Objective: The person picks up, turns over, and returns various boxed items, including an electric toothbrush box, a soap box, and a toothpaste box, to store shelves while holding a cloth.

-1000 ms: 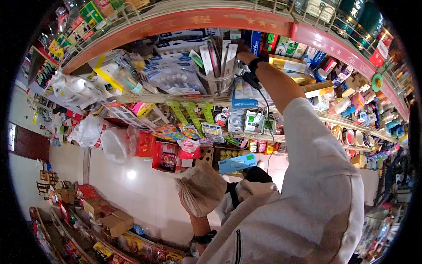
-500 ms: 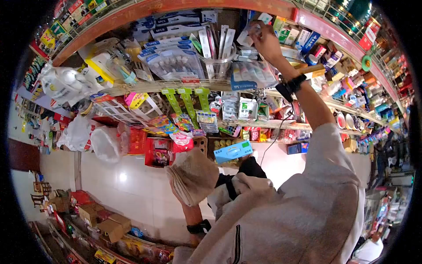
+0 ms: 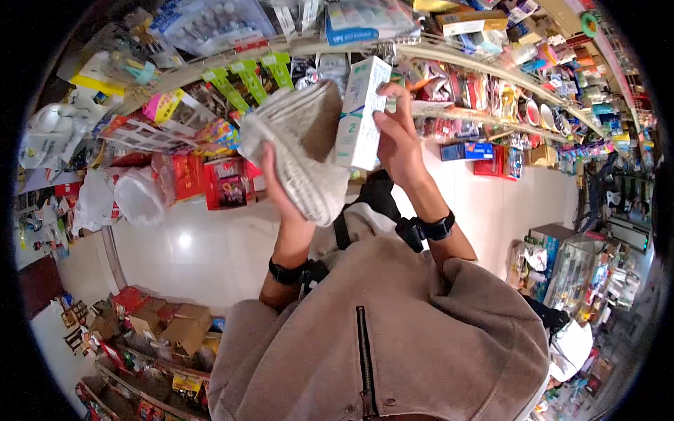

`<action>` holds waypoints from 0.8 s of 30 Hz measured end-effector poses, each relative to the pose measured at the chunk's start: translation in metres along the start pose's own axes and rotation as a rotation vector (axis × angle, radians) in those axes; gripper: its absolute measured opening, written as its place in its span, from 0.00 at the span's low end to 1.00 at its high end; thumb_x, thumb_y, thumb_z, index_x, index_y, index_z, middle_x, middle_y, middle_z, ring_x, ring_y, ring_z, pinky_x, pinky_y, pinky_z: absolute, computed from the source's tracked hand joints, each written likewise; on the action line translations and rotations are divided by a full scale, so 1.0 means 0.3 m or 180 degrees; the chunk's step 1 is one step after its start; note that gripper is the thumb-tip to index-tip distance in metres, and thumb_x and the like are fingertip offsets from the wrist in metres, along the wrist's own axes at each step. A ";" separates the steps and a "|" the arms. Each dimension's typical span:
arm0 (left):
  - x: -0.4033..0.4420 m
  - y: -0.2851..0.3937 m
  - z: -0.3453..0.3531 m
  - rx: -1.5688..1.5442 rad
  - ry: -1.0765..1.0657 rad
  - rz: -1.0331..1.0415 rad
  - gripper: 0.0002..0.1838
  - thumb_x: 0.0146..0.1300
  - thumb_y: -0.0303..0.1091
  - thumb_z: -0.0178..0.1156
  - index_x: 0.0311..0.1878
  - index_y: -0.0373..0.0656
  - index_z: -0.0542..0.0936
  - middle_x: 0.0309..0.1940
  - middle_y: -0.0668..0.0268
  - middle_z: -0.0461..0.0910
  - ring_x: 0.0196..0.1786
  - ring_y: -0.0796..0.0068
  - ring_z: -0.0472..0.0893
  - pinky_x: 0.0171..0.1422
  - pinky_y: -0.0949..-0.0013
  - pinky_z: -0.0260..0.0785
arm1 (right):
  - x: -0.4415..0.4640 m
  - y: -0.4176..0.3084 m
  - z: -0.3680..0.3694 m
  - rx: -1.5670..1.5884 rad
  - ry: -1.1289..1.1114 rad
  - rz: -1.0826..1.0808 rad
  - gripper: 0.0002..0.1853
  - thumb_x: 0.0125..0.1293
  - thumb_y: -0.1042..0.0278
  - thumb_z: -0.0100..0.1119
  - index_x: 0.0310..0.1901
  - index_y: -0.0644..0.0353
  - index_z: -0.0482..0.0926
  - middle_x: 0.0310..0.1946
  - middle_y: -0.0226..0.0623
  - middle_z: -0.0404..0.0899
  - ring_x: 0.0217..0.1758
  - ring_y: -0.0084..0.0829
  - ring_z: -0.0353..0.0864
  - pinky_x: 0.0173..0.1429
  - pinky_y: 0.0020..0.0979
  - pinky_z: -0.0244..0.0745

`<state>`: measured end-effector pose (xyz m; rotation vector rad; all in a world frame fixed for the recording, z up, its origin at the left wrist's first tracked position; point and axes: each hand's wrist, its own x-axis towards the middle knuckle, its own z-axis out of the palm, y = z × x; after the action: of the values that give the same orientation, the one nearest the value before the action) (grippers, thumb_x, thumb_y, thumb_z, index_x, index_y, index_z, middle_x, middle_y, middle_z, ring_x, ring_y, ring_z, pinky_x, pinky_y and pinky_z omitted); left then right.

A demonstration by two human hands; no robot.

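My left hand [image 3: 282,193] is wrapped round a folded greyish-white cloth [image 3: 300,175], its thumb lying along the near side. Close beside the cloth, a long white box [image 3: 362,116] with green and blue print stands tilted in front of my chest. My right hand [image 3: 401,144] grips this box from its right side with thumb and fingers. Box and cloth overlap in the view; whether they touch I cannot tell. Behind them hang green packaged strips [image 3: 246,76] at the shelf edge.
Shelves [image 3: 309,48] full of packaged goods run across the front. A clear and blue package [image 3: 361,21] lies on the upper shelf. White plastic bags [image 3: 140,193] hang at left. Cardboard boxes [image 3: 186,326] stand behind on the left, and a tiled floor [image 3: 210,259] lies below.
My right hand has come down from the upper shelf with the white box. My left hand has raised the cloth beside it. The view has tilted downward.
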<state>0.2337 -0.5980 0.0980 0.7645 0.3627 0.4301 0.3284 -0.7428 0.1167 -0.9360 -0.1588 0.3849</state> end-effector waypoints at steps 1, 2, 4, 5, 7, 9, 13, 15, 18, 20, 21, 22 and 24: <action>0.001 0.009 0.052 -0.0029 0.0057 -0.0221 0.37 0.67 0.56 0.53 0.70 0.40 0.61 0.65 0.56 0.66 0.67 0.63 0.67 0.71 0.59 0.61 | -0.024 0.020 0.012 -0.0412 0.0038 -0.0232 0.26 0.69 0.75 0.53 0.64 0.49 0.55 0.47 0.39 0.75 0.46 0.26 0.76 0.48 0.28 0.73; 0.001 0.014 0.079 -0.0133 0.0055 -0.0573 0.40 0.65 0.58 0.55 0.71 0.39 0.58 0.68 0.55 0.62 0.70 0.63 0.63 0.73 0.57 0.59 | -0.041 0.035 0.025 -0.0827 0.0057 -0.0467 0.31 0.68 0.77 0.55 0.68 0.49 0.51 0.49 0.41 0.75 0.47 0.27 0.76 0.50 0.29 0.74; -0.020 -0.010 0.099 -0.0370 -0.0225 -0.0775 0.33 0.69 0.55 0.51 0.67 0.39 0.65 0.61 0.59 0.70 0.64 0.64 0.70 0.69 0.62 0.62 | -0.069 0.056 0.055 -0.0835 0.0199 -0.0504 0.39 0.67 0.79 0.57 0.71 0.50 0.43 0.51 0.43 0.75 0.50 0.28 0.76 0.52 0.30 0.73; -0.024 -0.021 0.096 -0.0401 -0.0255 -0.0897 0.32 0.69 0.55 0.51 0.65 0.39 0.67 0.58 0.59 0.72 0.61 0.65 0.73 0.67 0.63 0.64 | -0.079 0.067 0.061 -0.0965 0.0268 -0.0596 0.39 0.67 0.78 0.57 0.72 0.51 0.43 0.51 0.44 0.75 0.50 0.28 0.76 0.54 0.30 0.73; -0.019 -0.043 0.070 -0.0373 -0.0260 -0.1202 0.29 0.69 0.55 0.52 0.60 0.39 0.71 0.50 0.59 0.78 0.51 0.68 0.79 0.58 0.66 0.71 | -0.089 0.089 0.049 -0.1176 0.0190 -0.0637 0.35 0.66 0.77 0.58 0.71 0.56 0.52 0.52 0.43 0.75 0.50 0.27 0.76 0.54 0.29 0.72; -0.010 -0.051 0.062 -0.0072 -0.0216 -0.1097 0.27 0.70 0.55 0.52 0.58 0.40 0.74 0.45 0.61 0.80 0.44 0.71 0.81 0.50 0.68 0.75 | -0.097 0.099 0.029 -0.1666 0.0008 -0.0690 0.32 0.65 0.77 0.59 0.69 0.59 0.58 0.51 0.41 0.76 0.49 0.26 0.76 0.53 0.28 0.72; -0.003 -0.027 0.042 -0.0130 -0.0143 -0.0994 0.28 0.70 0.58 0.50 0.55 0.40 0.76 0.42 0.61 0.81 0.42 0.71 0.81 0.48 0.67 0.76 | -0.146 0.123 0.041 -0.2309 -0.0253 -0.0719 0.23 0.62 0.75 0.61 0.60 0.66 0.73 0.46 0.38 0.78 0.42 0.24 0.76 0.48 0.26 0.72; 0.027 -0.040 0.010 -0.0451 0.0013 -0.0945 0.31 0.69 0.61 0.49 0.54 0.40 0.76 0.41 0.61 0.81 0.41 0.68 0.82 0.48 0.66 0.76 | -0.172 0.124 0.052 -0.2489 -0.0399 -0.0646 0.22 0.63 0.73 0.61 0.60 0.65 0.74 0.44 0.38 0.77 0.40 0.26 0.75 0.48 0.25 0.71; 0.076 -0.012 -0.054 -0.0501 -0.0039 -0.1157 0.32 0.67 0.63 0.49 0.55 0.40 0.76 0.42 0.60 0.81 0.41 0.67 0.82 0.48 0.66 0.76 | -0.215 0.119 0.048 -0.2597 -0.0653 -0.0670 0.23 0.63 0.73 0.61 0.61 0.65 0.73 0.44 0.37 0.77 0.42 0.26 0.75 0.50 0.25 0.71; 0.091 0.002 -0.015 -0.0576 0.0363 -0.0882 0.34 0.66 0.63 0.50 0.59 0.42 0.74 0.50 0.58 0.79 0.50 0.63 0.80 0.57 0.62 0.72 | -0.239 0.093 0.013 -0.2466 -0.0780 -0.0199 0.20 0.67 0.71 0.58 0.60 0.64 0.74 0.46 0.36 0.77 0.48 0.25 0.76 0.53 0.24 0.71; 0.098 0.012 -0.010 -0.0489 0.0481 -0.0624 0.34 0.66 0.63 0.51 0.61 0.42 0.72 0.54 0.58 0.77 0.54 0.60 0.77 0.62 0.59 0.69 | -0.245 0.081 0.000 -0.1696 -0.0542 0.0512 0.20 0.69 0.70 0.57 0.61 0.63 0.74 0.47 0.35 0.77 0.49 0.24 0.76 0.53 0.24 0.70; 0.101 0.024 0.000 -0.0399 0.0594 -0.0369 0.35 0.66 0.62 0.51 0.64 0.43 0.71 0.57 0.57 0.76 0.59 0.58 0.75 0.66 0.57 0.65 | -0.248 0.075 -0.006 -0.0912 -0.0291 0.1197 0.19 0.71 0.69 0.55 0.61 0.62 0.73 0.47 0.34 0.77 0.50 0.23 0.75 0.54 0.23 0.70; 0.094 0.032 -0.014 -0.1020 0.0175 -0.0677 0.33 0.68 0.60 0.47 0.67 0.46 0.68 0.63 0.60 0.71 0.64 0.56 0.71 0.71 0.56 0.60 | -0.231 0.080 0.008 -0.0457 -0.0102 0.0828 0.15 0.73 0.68 0.52 0.57 0.62 0.73 0.45 0.31 0.78 0.46 0.18 0.75 0.51 0.22 0.71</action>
<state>0.2536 -0.5755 0.0977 0.3978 0.4101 0.2992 0.2578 -0.7552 0.1008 -1.0963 -0.0947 0.6354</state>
